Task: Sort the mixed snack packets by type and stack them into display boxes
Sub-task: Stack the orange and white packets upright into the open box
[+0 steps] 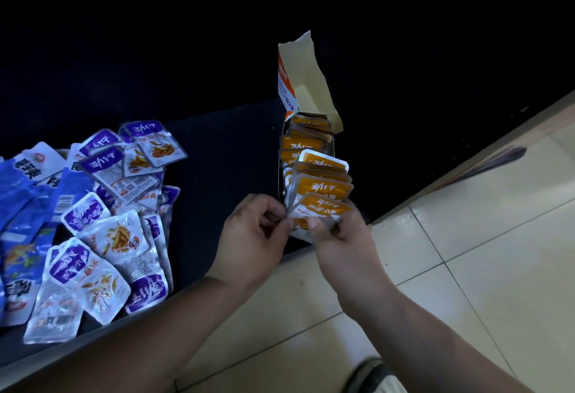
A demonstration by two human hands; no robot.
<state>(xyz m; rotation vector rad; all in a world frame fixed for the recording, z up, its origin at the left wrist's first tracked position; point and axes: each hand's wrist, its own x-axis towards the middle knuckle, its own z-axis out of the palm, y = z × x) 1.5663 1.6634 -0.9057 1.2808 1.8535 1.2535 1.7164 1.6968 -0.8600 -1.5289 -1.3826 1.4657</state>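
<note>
Just below the centre of the frame, the person is bringing both hands together at the near end of the display box (306, 81). The right hand (342, 237) is gripping the nearest orange packet (323, 206) from below, its fingers curling behind the packet and its thumb pressing on the front near the lower edge. The left hand (253, 234) is half closed, its fingers bent inward, and its fingertips are pinching the left edge of that same packet.

The packet is leaning against the row of orange packets (306, 143) that is standing in the box, fanning back toward the upper centre. The box's torn lid flap is sticking upright at the far end.

At the left of the frame, a loose heap of purple packets (102, 221) is lying on the dark surface (224, 159), with blue packets (21, 206) overlapping at the far left edge, well apart from the box. A pale tiled floor (466, 268) is filling the lower right.
</note>
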